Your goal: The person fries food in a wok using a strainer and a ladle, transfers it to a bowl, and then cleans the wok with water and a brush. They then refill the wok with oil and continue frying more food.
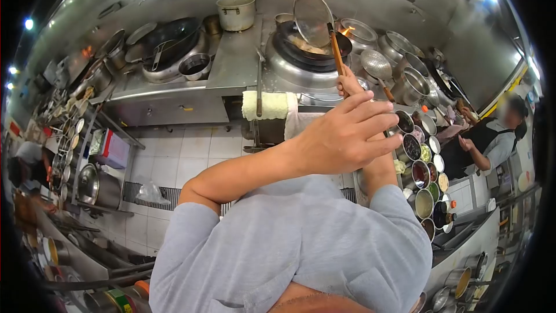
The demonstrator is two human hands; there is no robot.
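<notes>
My right hand [348,83] is wrapped round the wooden handle of a round mesh strainer [313,17]. The strainer is raised and tilted over a dark wok [284,43], which has pale food [307,45] in it and sits on a steel burner ring. My left hand [353,133] is held across my right forearm, with its fingers spread and nothing visible in it. Part of my right forearm is hidden behind it. To the right of my hands, a perforated ladle [376,64] with a wooden handle rests by the metal pots.
Several seasoning containers [423,204] line the right side. A co-worker [492,139] stands at the far right, another [29,162] at the far left. Flame [347,31] shows beside the wok. A yellow towel [269,105] hangs on the stove's front edge; a second wok [168,40] sits left.
</notes>
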